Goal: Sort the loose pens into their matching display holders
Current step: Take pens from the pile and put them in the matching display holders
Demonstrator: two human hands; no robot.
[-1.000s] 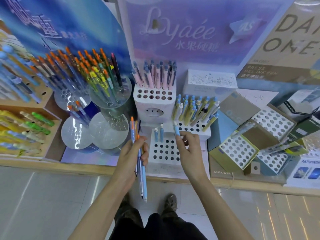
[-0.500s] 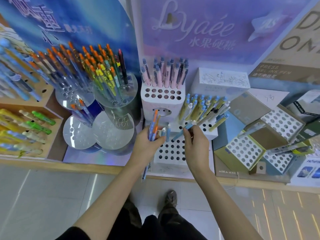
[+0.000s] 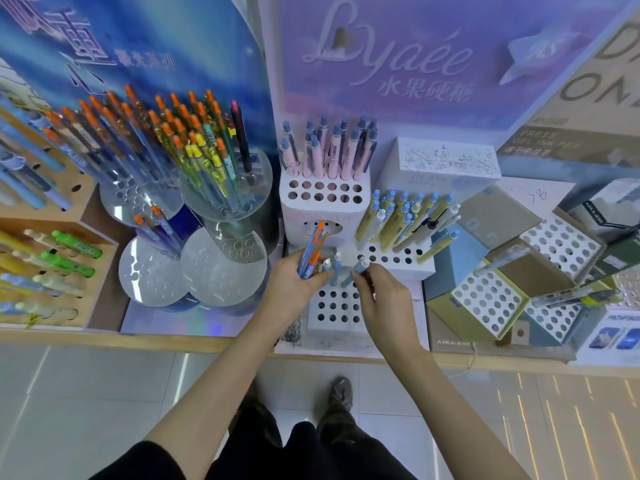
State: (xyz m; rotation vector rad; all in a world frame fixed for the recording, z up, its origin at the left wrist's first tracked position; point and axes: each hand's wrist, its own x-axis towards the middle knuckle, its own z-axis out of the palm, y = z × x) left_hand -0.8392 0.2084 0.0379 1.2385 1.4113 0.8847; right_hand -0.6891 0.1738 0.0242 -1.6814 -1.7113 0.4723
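The right hand (image 3: 384, 299) pinches a single blue pen (image 3: 356, 271) between thumb and fingertips, over the rear rows of a white holder (image 3: 332, 329) that stands at the front edge of the shelf (image 3: 138, 341), near its middle. The pen is a slim, smooth plastic cylinder. Its long axis is tilted: the pale push-button end points up, away from the person and to the right, and the lower end slants down and left toward the holder's holes.

The holder is a matte white block whose top is pierced by a grid of round holes. Two more light-blue pens (image 3: 336, 275) stand nearly upright in its rear row, just left of the held pen.

The left hand (image 3: 294, 289) is clenched round a bundle of pens (image 3: 311, 254) with blue barrels and orange clips. Their long axes run away from the person, the orange ends pointing toward the back of the shelf.

Behind, pink pens (image 3: 325, 161) rise from a taller white perforated block, and olive pens (image 3: 391, 223) with blue caps lean to the right. Clear round stands (image 3: 225, 268), glossy and disc-topped, sit toward the left edge.
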